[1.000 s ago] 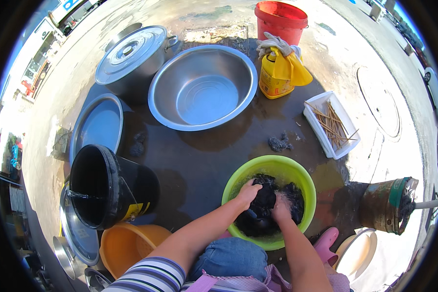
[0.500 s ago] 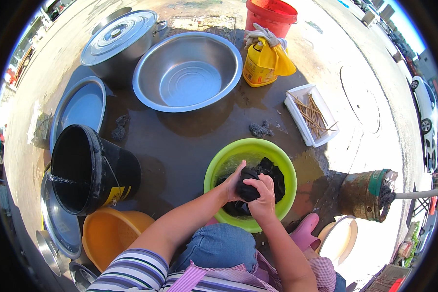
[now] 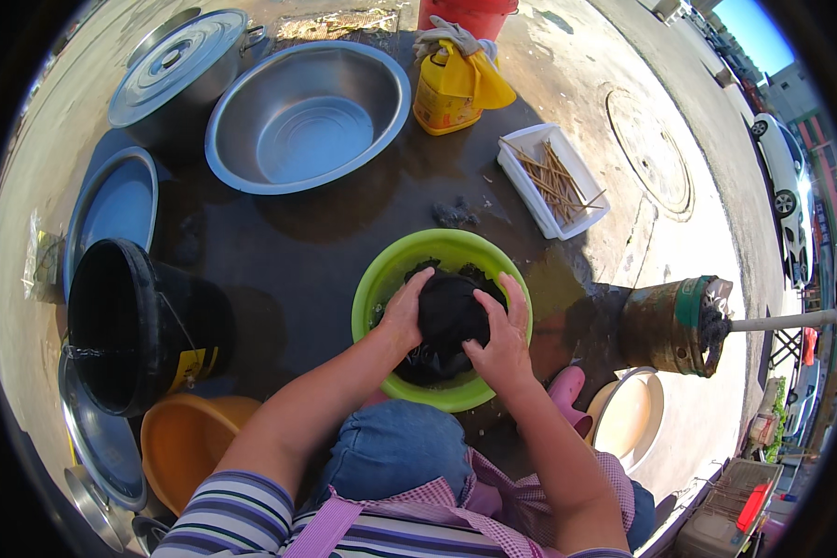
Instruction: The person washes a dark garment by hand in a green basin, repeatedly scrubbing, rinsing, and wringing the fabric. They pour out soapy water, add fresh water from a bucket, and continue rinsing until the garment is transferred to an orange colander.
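Note:
A wet-looking black cloth [image 3: 452,312] lies bunched in the lime-green basin [image 3: 367,279] in front of me, with more black fabric around it. Against the cloth's left side rests my left hand [image 3: 405,312], its fingers stretched along the edge. On the other side my right hand [image 3: 503,339] is spread, thumb and fingers apart, with the fingertips at the cloth. Neither hand is closed round it. The water and the basin's bottom are mostly hidden.
Left stand a tipped black bucket [image 3: 158,344] and an orange basin [image 3: 191,442]. Farther off are a large steel basin [image 3: 223,153], a lidded pot [image 3: 181,70], a yellow jug [image 3: 446,98] and a white tray of sticks [image 3: 521,153]. A rusty can [image 3: 660,325] with a mop lies right.
The tight black bundle between my hands has been let down and loosened in the basin. My hands have moved apart to its two sides. The whole view has shifted.

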Available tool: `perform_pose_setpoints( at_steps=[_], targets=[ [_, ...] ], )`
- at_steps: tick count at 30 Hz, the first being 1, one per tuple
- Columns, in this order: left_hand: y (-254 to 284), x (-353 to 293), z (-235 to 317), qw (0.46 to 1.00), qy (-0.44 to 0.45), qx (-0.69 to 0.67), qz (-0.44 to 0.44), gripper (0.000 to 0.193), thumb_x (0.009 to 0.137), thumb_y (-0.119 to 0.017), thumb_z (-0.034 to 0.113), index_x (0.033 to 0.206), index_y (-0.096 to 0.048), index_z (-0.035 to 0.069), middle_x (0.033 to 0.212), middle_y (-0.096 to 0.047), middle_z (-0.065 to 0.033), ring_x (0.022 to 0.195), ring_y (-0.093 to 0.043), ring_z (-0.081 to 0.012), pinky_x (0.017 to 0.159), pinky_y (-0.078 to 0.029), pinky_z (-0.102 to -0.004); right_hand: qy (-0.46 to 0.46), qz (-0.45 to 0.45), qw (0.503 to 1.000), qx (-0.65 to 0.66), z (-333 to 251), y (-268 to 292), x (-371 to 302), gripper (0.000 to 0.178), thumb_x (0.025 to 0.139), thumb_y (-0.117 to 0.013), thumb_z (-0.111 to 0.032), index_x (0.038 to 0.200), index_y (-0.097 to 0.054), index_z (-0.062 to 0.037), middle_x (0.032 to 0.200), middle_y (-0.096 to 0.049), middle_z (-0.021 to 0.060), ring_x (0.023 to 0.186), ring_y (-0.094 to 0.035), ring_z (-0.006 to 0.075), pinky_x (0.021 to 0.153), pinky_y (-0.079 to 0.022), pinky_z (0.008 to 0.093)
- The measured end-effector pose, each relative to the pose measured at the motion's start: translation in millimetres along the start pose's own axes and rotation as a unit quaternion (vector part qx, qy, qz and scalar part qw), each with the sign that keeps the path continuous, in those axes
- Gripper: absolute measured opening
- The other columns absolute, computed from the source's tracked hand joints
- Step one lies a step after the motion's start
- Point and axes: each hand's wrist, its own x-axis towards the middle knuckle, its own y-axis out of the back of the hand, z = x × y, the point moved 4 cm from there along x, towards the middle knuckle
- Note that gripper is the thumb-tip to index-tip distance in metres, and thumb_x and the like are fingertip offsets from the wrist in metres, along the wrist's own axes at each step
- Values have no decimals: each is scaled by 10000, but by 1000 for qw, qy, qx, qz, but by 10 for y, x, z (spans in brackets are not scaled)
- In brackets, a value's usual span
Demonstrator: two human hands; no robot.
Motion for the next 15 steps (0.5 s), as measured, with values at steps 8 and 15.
perform_pose_setpoints(
  at_steps=[8,15],
  targets=[
    [-240,-91,-3,994,-64,57,73,266,886,-639,284,1060,-604,87,981,-664,-87,853,-668,-217,768,-567,-373,-66,-31,995,-61,217,-348,-83,1150,535,-900,-233,1476,-250,-112,1464,-328,215,1238,-464,415,955,-478,467],
    [-353,-149,79,976,-138,168,21,186,859,-622,176,998,-622,53,881,-652,-58,770,-660,-172,718,-565,-329,-271,-101,932,217,325,-570,-167,1092,576,-891,-245,1445,-258,-49,1275,-550,189,1169,-561,311,999,-448,393]
  ],
)
